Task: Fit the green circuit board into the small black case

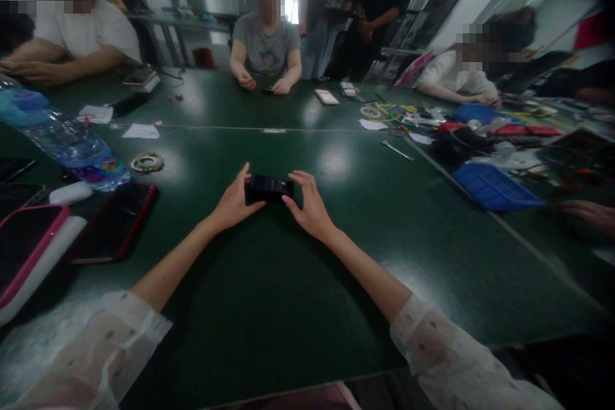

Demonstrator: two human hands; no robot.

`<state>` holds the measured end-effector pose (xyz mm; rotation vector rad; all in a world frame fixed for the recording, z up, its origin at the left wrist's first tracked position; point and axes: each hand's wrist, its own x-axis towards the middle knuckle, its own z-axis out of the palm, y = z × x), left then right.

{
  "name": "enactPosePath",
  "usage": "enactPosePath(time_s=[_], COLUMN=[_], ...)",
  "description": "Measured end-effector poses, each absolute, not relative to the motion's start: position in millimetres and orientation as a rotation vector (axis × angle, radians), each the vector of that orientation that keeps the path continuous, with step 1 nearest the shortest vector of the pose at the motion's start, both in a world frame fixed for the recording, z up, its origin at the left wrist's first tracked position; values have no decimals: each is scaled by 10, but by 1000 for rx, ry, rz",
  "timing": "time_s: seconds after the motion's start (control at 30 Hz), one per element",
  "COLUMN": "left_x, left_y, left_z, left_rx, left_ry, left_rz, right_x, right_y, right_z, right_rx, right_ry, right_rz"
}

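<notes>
A small black box-shaped device (271,187) with faint light markings on its upper face sits at the middle of the green table (269,307); its exact kind is too dark to make out. My left hand (235,197) grips its left end, thumb along the near side and fingers at the far side. At the right end, my right hand (310,205) holds it between thumb and fingers. Both forearms reach in from the near edge in sheer white sleeves.
On the left lie a water bottle (72,141), a red-edged phone (118,221), a pink-cased phone (31,250) and a tape roll (147,163). Rightward are a wrench (398,150), a blue tray (494,186) and tangled cables (389,112). Several people are around the table.
</notes>
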<state>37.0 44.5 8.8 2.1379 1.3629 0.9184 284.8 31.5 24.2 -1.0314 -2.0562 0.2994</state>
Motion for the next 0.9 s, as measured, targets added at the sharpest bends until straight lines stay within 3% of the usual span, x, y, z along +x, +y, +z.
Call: enactPosePath(time_s=[0.9], left_x=[383], left_y=[422], left_z=[129], left_rx=[2199], left_ry=[1396], left_rz=[841], right_x=[2852], right_y=[328], right_z=[239], right_rx=[-1059], right_ry=[-2082], right_rz=[341])
